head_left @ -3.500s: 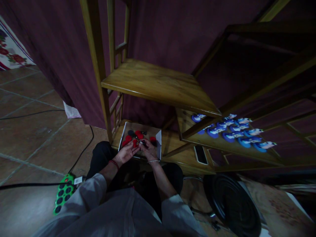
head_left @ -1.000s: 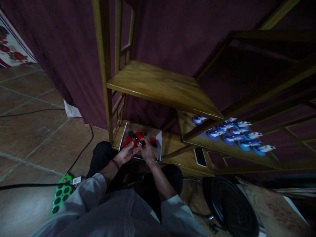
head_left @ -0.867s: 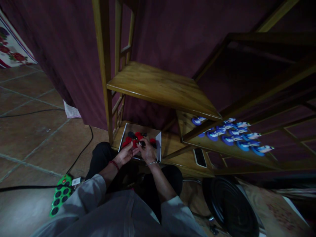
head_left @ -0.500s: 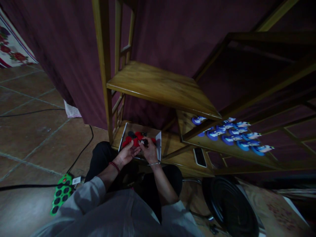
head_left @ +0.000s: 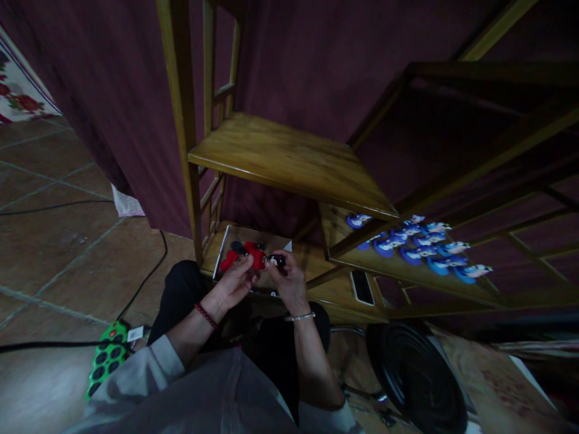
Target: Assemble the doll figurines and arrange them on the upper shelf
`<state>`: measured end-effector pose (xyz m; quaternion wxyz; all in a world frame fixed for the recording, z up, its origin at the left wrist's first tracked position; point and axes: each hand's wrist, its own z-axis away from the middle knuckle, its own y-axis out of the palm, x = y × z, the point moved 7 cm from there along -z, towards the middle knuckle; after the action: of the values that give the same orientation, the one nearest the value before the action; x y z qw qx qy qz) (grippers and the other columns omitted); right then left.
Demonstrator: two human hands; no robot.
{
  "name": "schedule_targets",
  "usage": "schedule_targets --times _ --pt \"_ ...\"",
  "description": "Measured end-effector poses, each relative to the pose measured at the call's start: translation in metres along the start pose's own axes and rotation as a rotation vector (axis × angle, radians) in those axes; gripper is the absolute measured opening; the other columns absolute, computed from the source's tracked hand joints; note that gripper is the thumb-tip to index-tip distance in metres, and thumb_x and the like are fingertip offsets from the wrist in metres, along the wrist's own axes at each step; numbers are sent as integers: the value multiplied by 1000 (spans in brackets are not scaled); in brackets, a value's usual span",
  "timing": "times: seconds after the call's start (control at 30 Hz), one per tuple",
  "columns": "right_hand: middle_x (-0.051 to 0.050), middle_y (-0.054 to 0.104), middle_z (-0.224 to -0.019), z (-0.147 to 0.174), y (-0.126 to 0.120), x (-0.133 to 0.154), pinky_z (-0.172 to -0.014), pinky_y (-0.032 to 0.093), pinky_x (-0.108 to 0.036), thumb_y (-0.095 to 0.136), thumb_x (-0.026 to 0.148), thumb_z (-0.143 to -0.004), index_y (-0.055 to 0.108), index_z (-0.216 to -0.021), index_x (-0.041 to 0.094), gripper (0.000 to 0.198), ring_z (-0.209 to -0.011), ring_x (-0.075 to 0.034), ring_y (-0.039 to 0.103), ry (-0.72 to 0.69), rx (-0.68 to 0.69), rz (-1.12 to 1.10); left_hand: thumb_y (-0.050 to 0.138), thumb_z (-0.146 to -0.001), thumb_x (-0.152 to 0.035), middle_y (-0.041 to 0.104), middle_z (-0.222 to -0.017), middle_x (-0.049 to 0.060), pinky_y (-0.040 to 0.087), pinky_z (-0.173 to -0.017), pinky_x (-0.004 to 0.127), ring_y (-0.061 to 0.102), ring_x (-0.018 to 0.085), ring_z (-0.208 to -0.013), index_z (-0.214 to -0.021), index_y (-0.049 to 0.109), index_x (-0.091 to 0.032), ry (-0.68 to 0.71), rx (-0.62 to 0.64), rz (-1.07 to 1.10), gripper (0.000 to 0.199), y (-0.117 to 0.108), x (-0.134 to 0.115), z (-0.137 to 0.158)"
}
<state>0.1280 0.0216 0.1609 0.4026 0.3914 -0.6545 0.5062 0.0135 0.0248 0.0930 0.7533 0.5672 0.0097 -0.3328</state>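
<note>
Right hand [head_left: 289, 274] pinches a dark-headed figure [head_left: 275, 260] over an open box [head_left: 271, 240] on a low wooden shelf [head_left: 335, 292]; left hand [head_left: 236, 282], half-curled, sits at a red piece [head_left: 259, 258] beside it, grip unclear. Rightward, a phone-like slab [head_left: 362, 287], then blue-based figurines [head_left: 418, 254] on a raised shelf [head_left: 337, 229]. Purple curtain [head_left: 298, 66] behind.
</note>
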Motion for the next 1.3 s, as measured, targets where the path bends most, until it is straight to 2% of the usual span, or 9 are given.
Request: schedule_targets --times 0.13,0.3,0.47,0.63,0.77,1.3 --pt "-1 65 -86 5 -9 15 -68 51 -27 62 33 -73 56 -95 21 26 -73 -14 62 12 0 -29 73 -69 -24 67 -84 3 41 -52 16 59 8 -68 -85 66 -11 60 48 13 21 18 -7 10" --pt "-2 65 -91 10 -14 30 -74 50 -29 63 33 -73 56 -94 22 25 -80 -15 62 -2 18 -58 74 -67 -24 67 -85 3 43 -58 17 60 9 -72 -88 67 -11 54 81 20 25 30 -8 20" --pt "-1 65 -90 13 -16 36 -74 50 -29 64 31 -73 56 -94 22 24 -80 -15 61 -30 29 -86 74 -68 -27 68 -87 3 44 -62 18 59 9 -73 -88 67 -13 62 117 -9 25 34 -10 23" --pt "-1 64 -89 14 -16 42 -72 51 -27 63 29 -75 56 -94 23 22 -77 -14 61 -48 48 -122 76 -64 -29 68 -85 4 44 -61 19 60 11 -73 -87 68 -13 42 92 -29 30 37 -11 28" --pt "-1 64 -92 15 -16 47 -74 50 -27 62 28 -76 56 -94 23 20 -80 -14 61 -76 73 -108 75 -66 -25 68 -84 3 44 -61 19 60 10 -72 -84 68 -13 64 51 8 23 37 -13 31" --pt "-3 64 -91 16 -16 56 -76 50 -29 62 29 -76 56 -94 23 20 -82 -15 61 -122 139 -50 70 -72 -23 66 -78 1 46 -56 17 57 7 -62 -80 65 -13 29 43 -7 14 41 -16 38"
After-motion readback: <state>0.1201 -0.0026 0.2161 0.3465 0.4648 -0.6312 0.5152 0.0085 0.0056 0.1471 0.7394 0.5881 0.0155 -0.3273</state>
